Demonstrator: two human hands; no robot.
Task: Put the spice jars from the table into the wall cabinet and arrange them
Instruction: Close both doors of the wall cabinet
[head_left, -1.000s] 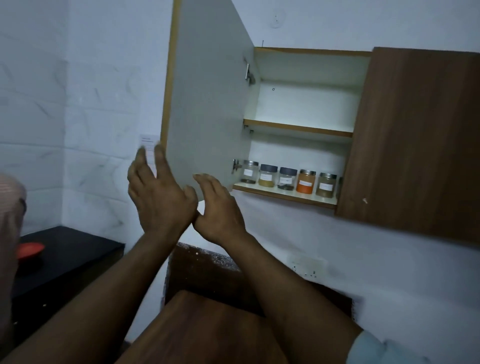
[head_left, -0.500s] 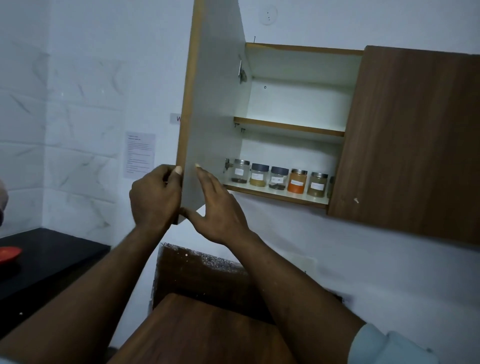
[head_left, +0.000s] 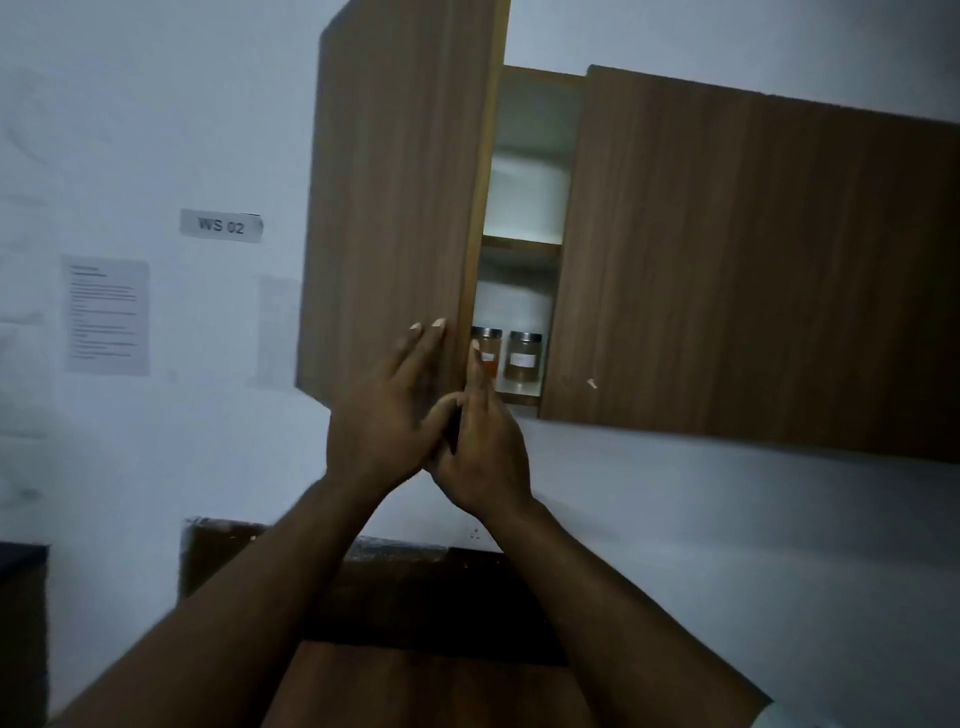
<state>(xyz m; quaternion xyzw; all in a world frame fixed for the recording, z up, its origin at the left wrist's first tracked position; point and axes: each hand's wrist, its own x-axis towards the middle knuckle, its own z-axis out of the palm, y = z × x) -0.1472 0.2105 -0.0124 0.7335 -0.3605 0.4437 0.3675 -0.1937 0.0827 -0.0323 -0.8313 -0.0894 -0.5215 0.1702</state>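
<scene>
Spice jars (head_left: 525, 357) are seen through the narrow gap between the two brown doors of the wall cabinet (head_left: 753, 260), on its lower shelf (head_left: 519, 398). Two show, clear with metal lids and white labels: an orange-filled jar (head_left: 492, 358) and, just beside it at three o'clock, a brown-filled one. The left hand (head_left: 384, 415) is laid flat on the left door (head_left: 389, 208), fingers straight. The right hand (head_left: 483, 457) is held at that door's edge, fingers straight, partly hiding the orange-filled jar.
</scene>
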